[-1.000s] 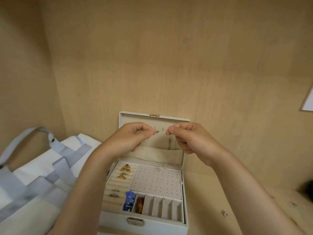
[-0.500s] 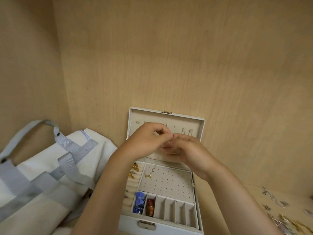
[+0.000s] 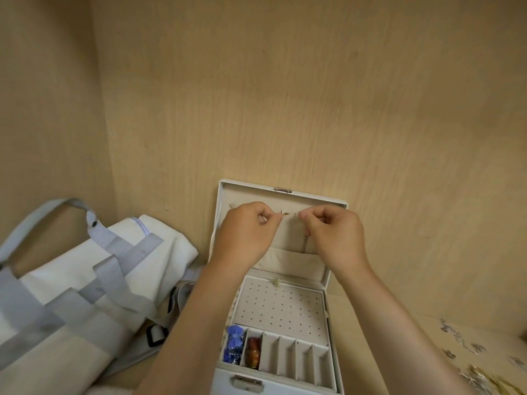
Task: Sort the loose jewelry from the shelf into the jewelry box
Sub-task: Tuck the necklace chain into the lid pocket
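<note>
Left hand (image 3: pixel 248 232) pinching gold necklace (image 3: pixel 286 214), right hand (image 3: pixel 335 235) pinching its other end, before jewelry box lid (image 3: pixel 251 186)

Nothing here can be read: there is no writing, label, brand, number or sign. The jewelry box (image 3: pixel 299 386) at 6 o'clock and the canvas bag (image 3: pixel 159 252) at 8 o'clock show only plain surfaces.
</note>
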A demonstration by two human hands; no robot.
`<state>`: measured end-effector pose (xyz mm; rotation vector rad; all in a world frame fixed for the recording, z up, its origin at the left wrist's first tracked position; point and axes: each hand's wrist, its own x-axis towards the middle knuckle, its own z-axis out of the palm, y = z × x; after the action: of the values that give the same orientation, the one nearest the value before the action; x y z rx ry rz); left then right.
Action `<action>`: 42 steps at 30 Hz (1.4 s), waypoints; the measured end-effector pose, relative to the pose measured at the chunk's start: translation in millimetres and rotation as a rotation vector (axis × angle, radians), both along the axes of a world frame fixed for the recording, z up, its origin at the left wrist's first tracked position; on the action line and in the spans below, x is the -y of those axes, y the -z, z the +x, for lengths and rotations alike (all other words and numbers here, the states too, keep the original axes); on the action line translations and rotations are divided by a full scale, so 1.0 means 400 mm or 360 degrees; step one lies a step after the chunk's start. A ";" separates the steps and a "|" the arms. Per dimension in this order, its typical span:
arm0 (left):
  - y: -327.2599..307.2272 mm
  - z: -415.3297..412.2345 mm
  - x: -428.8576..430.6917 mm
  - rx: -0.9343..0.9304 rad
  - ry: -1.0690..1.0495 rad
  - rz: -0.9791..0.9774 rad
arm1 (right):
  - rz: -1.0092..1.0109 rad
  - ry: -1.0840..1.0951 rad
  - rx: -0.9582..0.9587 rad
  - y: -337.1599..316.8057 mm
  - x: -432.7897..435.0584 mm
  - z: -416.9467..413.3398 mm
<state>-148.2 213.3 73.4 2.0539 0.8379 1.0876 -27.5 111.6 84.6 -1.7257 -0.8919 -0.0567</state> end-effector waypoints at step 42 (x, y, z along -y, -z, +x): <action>0.010 0.004 0.040 -0.0493 0.0818 -0.0522 | -0.0396 -0.0391 -0.0094 0.017 0.082 0.016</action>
<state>-146.6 197.1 69.3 2.0152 0.5357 0.3347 -21.2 79.0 77.9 -1.8216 -1.0965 0.2771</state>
